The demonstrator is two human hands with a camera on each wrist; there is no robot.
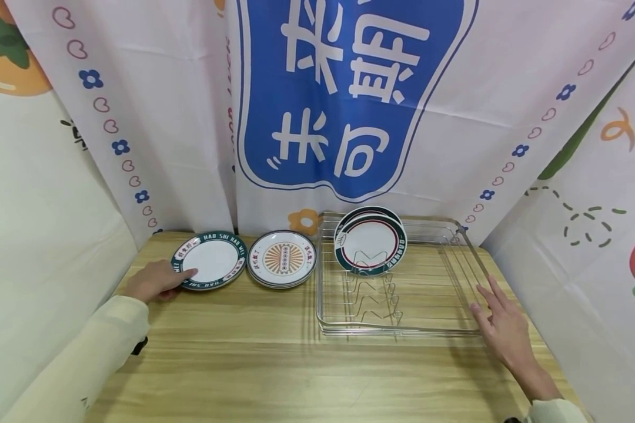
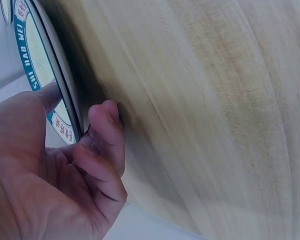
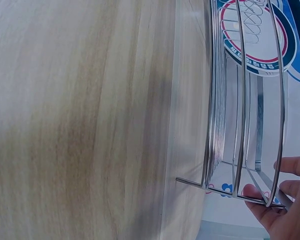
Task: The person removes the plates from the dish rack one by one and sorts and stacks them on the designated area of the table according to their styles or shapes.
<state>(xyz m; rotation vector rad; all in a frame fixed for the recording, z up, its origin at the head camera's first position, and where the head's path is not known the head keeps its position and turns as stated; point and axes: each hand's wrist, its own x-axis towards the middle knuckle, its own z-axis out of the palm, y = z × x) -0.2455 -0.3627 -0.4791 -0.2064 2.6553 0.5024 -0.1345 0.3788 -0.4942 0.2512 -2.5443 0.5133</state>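
Your left hand pinches the green-lettered plate at its eight o'clock edge. Your thumb lies over the rim with its tip on the white face, and your other fingers bend beneath the edge. Seen from that hand, the plate spreads out toward two o'clock, most of its face beyond your fingertips; I can't tell whether it is raised off the table. Just beside it, at three o'clock, lie the stacked sunburst plates. Farther along that line stands the wire rack, with two dark-rimmed plates upright toward its ten o'clock. Your right hand rests at the rack's four o'clock, fingers extended and loosely spread against the side rail, unclenched; the green-lettered plate is well apart from them, at roughly nine o'clock.
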